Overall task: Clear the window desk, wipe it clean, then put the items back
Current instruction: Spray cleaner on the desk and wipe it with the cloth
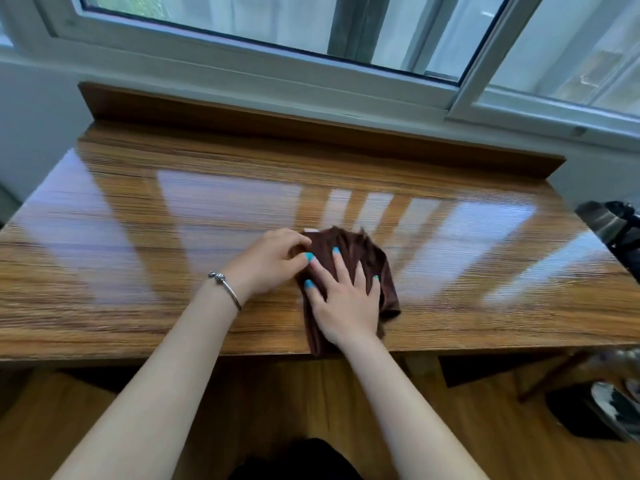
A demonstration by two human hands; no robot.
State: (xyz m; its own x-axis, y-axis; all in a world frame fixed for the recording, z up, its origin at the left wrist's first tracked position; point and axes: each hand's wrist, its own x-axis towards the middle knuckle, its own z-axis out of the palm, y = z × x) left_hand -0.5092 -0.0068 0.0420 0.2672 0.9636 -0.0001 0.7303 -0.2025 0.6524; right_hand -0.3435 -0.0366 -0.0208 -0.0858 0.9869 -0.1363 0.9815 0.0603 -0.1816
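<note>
A dark brown cloth [375, 261] lies bunched on the glossy wooden window desk [145, 237], near its front edge and right of centre. My right hand [343, 299] lies flat on top of the cloth with fingers spread, pressing it down. My left hand [273, 261], with a silver bracelet on the wrist, pinches the cloth's left edge with curled fingers. One lower corner of the cloth hangs slightly over the desk's front edge.
A raised wooden ledge [242, 116] runs along the desk's back under the window frame [277, 64]. A dark object [616, 226] sits at the desk's right edge. More dark items [595, 410] rest on the floor at lower right.
</note>
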